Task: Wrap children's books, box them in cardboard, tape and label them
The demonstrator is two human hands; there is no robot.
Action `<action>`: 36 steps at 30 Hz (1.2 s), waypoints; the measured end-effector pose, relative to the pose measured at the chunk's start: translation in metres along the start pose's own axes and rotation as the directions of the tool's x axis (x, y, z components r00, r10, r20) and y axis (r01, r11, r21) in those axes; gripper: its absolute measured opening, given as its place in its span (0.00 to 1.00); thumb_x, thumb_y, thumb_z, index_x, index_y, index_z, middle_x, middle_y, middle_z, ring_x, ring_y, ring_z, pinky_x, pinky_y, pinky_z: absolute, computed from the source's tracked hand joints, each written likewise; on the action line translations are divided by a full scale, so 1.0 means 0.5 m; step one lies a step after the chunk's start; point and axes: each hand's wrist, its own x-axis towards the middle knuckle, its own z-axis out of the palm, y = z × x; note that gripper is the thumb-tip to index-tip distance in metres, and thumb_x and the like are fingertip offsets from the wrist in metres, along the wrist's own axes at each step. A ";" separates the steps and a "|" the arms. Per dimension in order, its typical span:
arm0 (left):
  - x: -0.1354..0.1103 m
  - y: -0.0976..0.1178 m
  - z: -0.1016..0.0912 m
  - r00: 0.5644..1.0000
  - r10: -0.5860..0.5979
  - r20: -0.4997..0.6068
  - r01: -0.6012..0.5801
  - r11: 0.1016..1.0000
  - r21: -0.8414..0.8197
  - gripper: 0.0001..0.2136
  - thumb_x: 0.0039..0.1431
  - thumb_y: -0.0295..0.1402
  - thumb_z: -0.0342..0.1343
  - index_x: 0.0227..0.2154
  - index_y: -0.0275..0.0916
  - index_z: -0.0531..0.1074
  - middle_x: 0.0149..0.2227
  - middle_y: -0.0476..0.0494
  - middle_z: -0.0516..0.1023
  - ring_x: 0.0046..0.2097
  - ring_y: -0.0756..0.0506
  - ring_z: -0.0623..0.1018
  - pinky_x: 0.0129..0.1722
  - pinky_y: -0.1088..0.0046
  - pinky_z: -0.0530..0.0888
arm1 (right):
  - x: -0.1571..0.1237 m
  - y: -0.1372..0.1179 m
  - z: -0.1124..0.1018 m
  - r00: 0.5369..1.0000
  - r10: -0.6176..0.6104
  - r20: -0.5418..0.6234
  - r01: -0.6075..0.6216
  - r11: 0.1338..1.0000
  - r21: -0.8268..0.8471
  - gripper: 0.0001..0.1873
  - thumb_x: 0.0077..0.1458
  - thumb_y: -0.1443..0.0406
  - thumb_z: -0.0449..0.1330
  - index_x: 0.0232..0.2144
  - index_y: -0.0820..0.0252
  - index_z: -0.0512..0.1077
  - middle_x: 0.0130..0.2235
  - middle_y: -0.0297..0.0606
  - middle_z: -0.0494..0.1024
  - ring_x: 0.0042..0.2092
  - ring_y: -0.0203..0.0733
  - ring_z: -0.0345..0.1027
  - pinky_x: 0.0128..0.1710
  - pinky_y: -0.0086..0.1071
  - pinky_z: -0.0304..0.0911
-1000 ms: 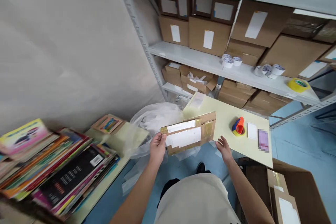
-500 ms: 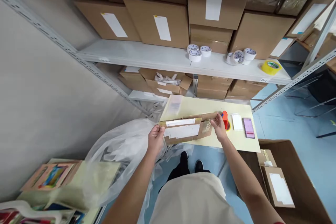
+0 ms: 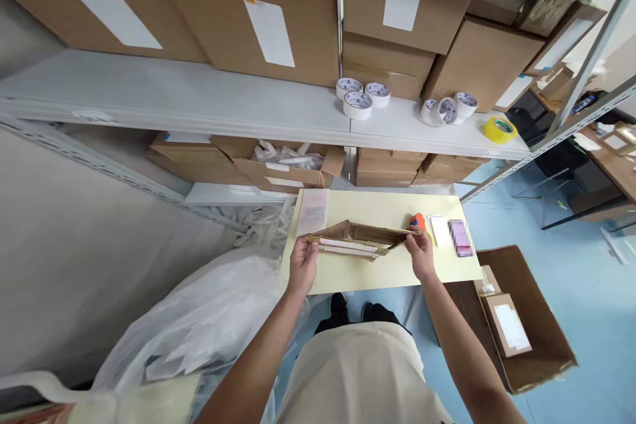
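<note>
Between my hands is a cardboard box (image 3: 350,243), partly unfolded, with white labels on its near side and its opening showing from above. My left hand (image 3: 303,265) pinches its left end, and my right hand (image 3: 420,253) grips the right corner. The box is over a pale yellow tabletop (image 3: 362,278). Just beyond my right hand lies an orange tape dispenser (image 3: 418,221), partly covered by the fingers. To its right are a white card (image 3: 439,230) and a purple blurred item (image 3: 461,238). A translucent sheet (image 3: 313,211) lies at the table's left end.
Rolls of tape (image 3: 358,106) and a yellow roll (image 3: 499,130) sit on the grey shelf (image 3: 238,106) ahead. A large open carton (image 3: 534,318) holding smaller boxes stands on the floor at right. A big plastic bag (image 3: 199,318) bulges at left, near a grey wall.
The box has tipped and opened, so its inside shows where its labelled face was in fuller view. Both hands keep their hold. My view has shifted, bringing the shelf's left part closer.
</note>
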 end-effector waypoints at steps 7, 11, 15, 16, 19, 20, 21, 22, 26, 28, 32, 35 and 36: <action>-0.007 -0.027 0.012 0.993 0.077 0.089 -0.080 0.996 0.042 0.21 0.54 0.53 0.58 0.39 0.41 0.69 0.38 0.44 0.78 0.45 0.43 0.78 0.50 0.64 0.72 | 0.016 -0.001 0.008 0.998 0.055 -0.038 -0.053 0.998 0.031 0.20 0.47 0.50 0.66 0.39 0.53 0.72 0.37 0.36 0.76 0.39 0.42 0.69 0.39 0.37 0.66; -0.021 -0.043 0.020 0.995 0.080 0.051 -0.084 0.994 0.075 0.20 0.55 0.52 0.57 0.41 0.41 0.69 0.40 0.43 0.79 0.45 0.43 0.78 0.50 0.64 0.72 | 0.052 -0.003 0.016 0.996 0.086 0.033 -0.087 0.996 0.020 0.20 0.47 0.50 0.66 0.39 0.52 0.72 0.37 0.34 0.75 0.37 0.41 0.68 0.35 0.35 0.65; -0.044 -0.069 0.035 0.997 0.077 0.003 -0.077 0.992 0.102 0.21 0.54 0.51 0.58 0.43 0.41 0.68 0.44 0.41 0.78 0.48 0.42 0.78 0.51 0.63 0.72 | 0.087 -0.009 0.027 0.981 0.131 0.145 -0.134 0.991 0.010 0.19 0.46 0.50 0.66 0.37 0.53 0.71 0.36 0.34 0.75 0.37 0.42 0.68 0.35 0.35 0.65; -0.051 -0.076 0.039 0.997 0.075 -0.004 -0.074 0.991 0.110 0.21 0.54 0.50 0.58 0.44 0.41 0.68 0.45 0.40 0.78 0.49 0.42 0.77 0.52 0.63 0.72 | 0.094 -0.010 0.029 0.975 0.137 0.177 -0.140 0.990 0.001 0.19 0.46 0.50 0.66 0.36 0.53 0.71 0.36 0.35 0.75 0.37 0.42 0.69 0.35 0.35 0.65; -0.067 -0.100 0.048 0.997 0.075 -0.028 -0.070 0.987 0.146 0.21 0.55 0.50 0.57 0.46 0.41 0.67 0.48 0.39 0.76 0.53 0.42 0.75 0.55 0.61 0.71 | 0.111 -0.009 0.037 0.954 0.157 0.255 -0.151 0.988 -0.045 0.18 0.46 0.49 0.64 0.32 0.53 0.68 0.34 0.33 0.74 0.37 0.42 0.68 0.34 0.34 0.64; -0.071 -0.107 0.049 0.997 0.071 -0.032 -0.065 0.985 0.160 0.21 0.55 0.49 0.57 0.46 0.41 0.67 0.49 0.39 0.76 0.54 0.41 0.75 0.56 0.61 0.70 | 0.116 -0.008 0.039 0.948 0.169 0.270 -0.158 0.986 -0.063 0.17 0.46 0.49 0.64 0.30 0.53 0.67 0.32 0.32 0.72 0.35 0.41 0.67 0.33 0.33 0.63; -0.074 -0.114 0.049 0.997 0.066 -0.033 -0.059 0.983 0.174 0.21 0.56 0.49 0.56 0.46 0.41 0.67 0.49 0.38 0.75 0.54 0.41 0.74 0.56 0.60 0.70 | 0.121 -0.007 0.041 0.943 0.180 0.279 -0.164 0.983 -0.081 0.17 0.46 0.49 0.64 0.28 0.53 0.65 0.30 0.31 0.70 0.34 0.40 0.66 0.32 0.33 0.62; -0.076 -0.119 0.048 0.998 0.060 -0.032 -0.053 0.981 0.187 0.21 0.56 0.49 0.56 0.47 0.41 0.66 0.50 0.38 0.75 0.55 0.41 0.74 0.56 0.60 0.70 | 0.126 -0.006 0.043 0.940 0.190 0.284 -0.169 0.981 -0.097 0.18 0.45 0.49 0.64 0.27 0.52 0.64 0.29 0.30 0.69 0.32 0.39 0.65 0.30 0.32 0.62; -0.078 -0.131 0.039 0.998 0.062 -0.009 -0.057 0.968 0.244 0.22 0.58 0.48 0.54 0.50 0.41 0.65 0.53 0.37 0.73 0.57 0.40 0.72 0.57 0.59 0.70 | 0.147 -0.005 0.048 0.930 0.203 0.305 -0.161 0.975 -0.156 0.18 0.45 0.49 0.63 0.27 0.52 0.63 0.28 0.29 0.67 0.31 0.38 0.63 0.29 0.31 0.61; -0.078 -0.131 0.034 0.997 0.078 0.016 -0.079 0.956 0.283 0.22 0.59 0.48 0.53 0.52 0.42 0.65 0.54 0.37 0.71 0.59 0.40 0.71 0.57 0.59 0.71 | 0.157 -0.005 0.049 0.928 0.199 0.314 -0.145 0.972 -0.187 0.17 0.47 0.49 0.62 0.28 0.53 0.64 0.29 0.30 0.68 0.32 0.39 0.63 0.30 0.32 0.61; -0.079 -0.123 0.027 0.988 0.112 0.108 -0.146 0.909 0.390 0.22 0.61 0.46 0.52 0.55 0.44 0.65 0.56 0.37 0.67 0.59 0.40 0.70 0.54 0.60 0.74 | 0.169 0.004 0.050 0.928 0.175 0.329 -0.106 0.970 -0.217 0.17 0.49 0.47 0.59 0.29 0.52 0.67 0.30 0.31 0.71 0.35 0.40 0.66 0.35 0.33 0.65; -0.077 -0.116 0.025 0.974 0.135 0.183 -0.207 0.857 0.471 0.22 0.63 0.44 0.50 0.57 0.45 0.65 0.56 0.37 0.65 0.58 0.41 0.71 0.51 0.61 0.75 | 0.168 0.015 0.045 0.910 0.178 0.374 -0.095 0.969 -0.230 0.19 0.50 0.46 0.58 0.36 0.51 0.72 0.36 0.33 0.76 0.42 0.43 0.70 0.42 0.36 0.68; -0.075 -0.114 0.025 0.968 0.141 0.206 -0.228 0.838 0.497 0.21 0.63 0.44 0.49 0.58 0.45 0.65 0.56 0.37 0.65 0.58 0.41 0.70 0.51 0.62 0.76 | 0.165 0.018 0.042 0.905 0.184 0.385 -0.099 0.968 -0.230 0.21 0.51 0.45 0.57 0.41 0.49 0.73 0.41 0.34 0.77 0.46 0.44 0.70 0.46 0.37 0.68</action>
